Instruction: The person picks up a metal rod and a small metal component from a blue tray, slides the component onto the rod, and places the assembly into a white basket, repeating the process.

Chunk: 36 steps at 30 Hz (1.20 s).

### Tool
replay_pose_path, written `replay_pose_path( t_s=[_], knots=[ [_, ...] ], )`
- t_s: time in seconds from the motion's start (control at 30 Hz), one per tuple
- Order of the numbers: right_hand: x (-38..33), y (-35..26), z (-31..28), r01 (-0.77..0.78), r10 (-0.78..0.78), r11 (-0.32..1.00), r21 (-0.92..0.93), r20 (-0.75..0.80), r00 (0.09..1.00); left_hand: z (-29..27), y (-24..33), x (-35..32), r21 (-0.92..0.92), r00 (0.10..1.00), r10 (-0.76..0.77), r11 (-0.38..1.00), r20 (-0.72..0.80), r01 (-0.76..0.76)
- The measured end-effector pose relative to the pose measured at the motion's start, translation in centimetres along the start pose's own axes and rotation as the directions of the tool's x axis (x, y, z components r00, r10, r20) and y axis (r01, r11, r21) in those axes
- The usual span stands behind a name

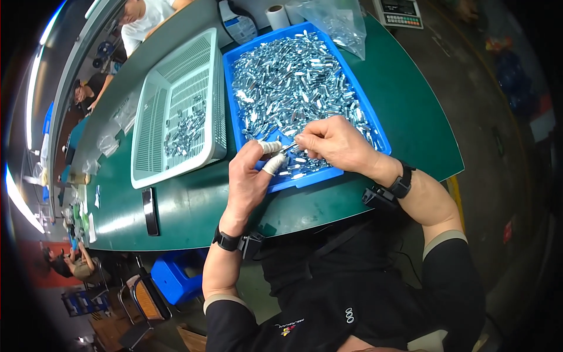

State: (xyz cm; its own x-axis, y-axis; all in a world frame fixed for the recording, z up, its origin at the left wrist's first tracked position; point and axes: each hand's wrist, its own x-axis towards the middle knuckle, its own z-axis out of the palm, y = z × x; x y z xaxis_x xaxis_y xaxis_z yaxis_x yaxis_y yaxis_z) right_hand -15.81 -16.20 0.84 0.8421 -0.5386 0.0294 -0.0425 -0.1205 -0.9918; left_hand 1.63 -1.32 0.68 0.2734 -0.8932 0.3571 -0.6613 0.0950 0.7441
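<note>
Here both hands meet over the near edge of the blue tray (236,94), each pinching one end of a small metal part (288,146). The left hand (249,179) grips it with thumb and forefinger, both wrapped in white tape (273,165), while the right hand (335,144) closes its fingertips on the other end, the remaining fingers curled in. The part hangs just above the heap of shiny metal pieces (293,82) that fills the tray nearly to its rim. Each wrist carries a black band (402,183) with a small black device clipped beside it. Just left of the tray, touching it or nearly so, lies a white slotted basket (153,126) tilted on the worktop (404,111), with a smaller scatter of the same metal pieces (185,132) in its bottom. Near the basket's front corner a black phone (151,211) lies flat. Beyond the tray stand a clear plastic bag (337,23), a white roll (277,16) and a scale (400,13). Other people sit along the far left side of the worktop, and a blue stool (176,277) stands below its near edge.
</note>
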Motion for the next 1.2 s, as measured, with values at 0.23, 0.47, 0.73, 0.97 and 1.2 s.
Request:
replay_pose_path(
  t_s=[0.23,0.47,0.73,0.97,1.2],
  knots=[
    [-0.5,0.2,0.3,-0.024,0.046,0.992,-0.122,0.180,0.983,-0.1,0.0,-0.2,0.089,0.989,0.133,0.986,0.069,-0.139],
    [-0.4,0.1,0.2,0.057,-0.056,0.998,-0.041,0.014,0.998,-0.2,0.1,-0.3,0.098,0.983,0.170,0.982,-0.075,-0.162],
    [-0.5,-0.5,-1.1,0.104,-0.003,0.955,0.277,-0.344,0.939,-8.6,2.2,0.7,0.701,0.885,0.393,0.704,-0.248,-0.116],
    [-0.2,-0.5,-0.8,0.134,-0.010,0.936,0.326,-0.355,0.935,-4.8,2.2,3.6,0.633,0.952,0.297,0.724,0.073,-0.274],
    [0.1,0.4,-0.9,0.163,-0.032,0.926,0.339,-0.360,0.933,0.4,-0.9,7.4,0.599,0.897,0.224,0.679,0.381,-0.424]
  ],
)
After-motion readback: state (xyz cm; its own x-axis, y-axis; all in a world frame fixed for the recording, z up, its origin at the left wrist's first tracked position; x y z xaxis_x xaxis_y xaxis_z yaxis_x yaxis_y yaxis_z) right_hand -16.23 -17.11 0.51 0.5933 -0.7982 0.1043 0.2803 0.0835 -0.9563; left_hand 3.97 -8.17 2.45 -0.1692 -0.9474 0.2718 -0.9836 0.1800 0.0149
